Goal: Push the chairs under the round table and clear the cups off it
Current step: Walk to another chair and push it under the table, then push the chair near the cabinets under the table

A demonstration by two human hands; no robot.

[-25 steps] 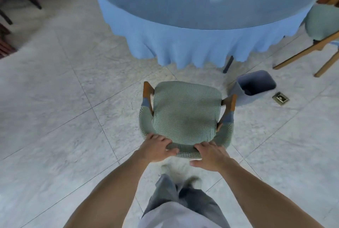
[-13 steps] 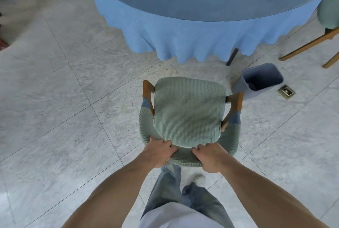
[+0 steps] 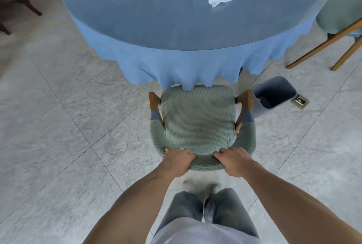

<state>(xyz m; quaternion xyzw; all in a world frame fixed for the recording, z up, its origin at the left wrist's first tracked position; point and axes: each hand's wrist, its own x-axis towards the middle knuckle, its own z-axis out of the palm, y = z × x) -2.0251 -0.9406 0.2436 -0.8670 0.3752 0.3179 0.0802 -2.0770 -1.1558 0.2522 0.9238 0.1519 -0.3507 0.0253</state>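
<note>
now both hands, left [image 3: 179,162] and right [image 3: 234,162], clamp the chair [image 3: 197,122] back, its seat front touching the tablecloth [image 3: 176,67].

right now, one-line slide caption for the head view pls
Both hands, left hand and right hand, grip the green chair backrest at the blue-clothed round table.

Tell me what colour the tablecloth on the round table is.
Light blue tablecloth, hanging under the glass top; the head view shows it.
</note>
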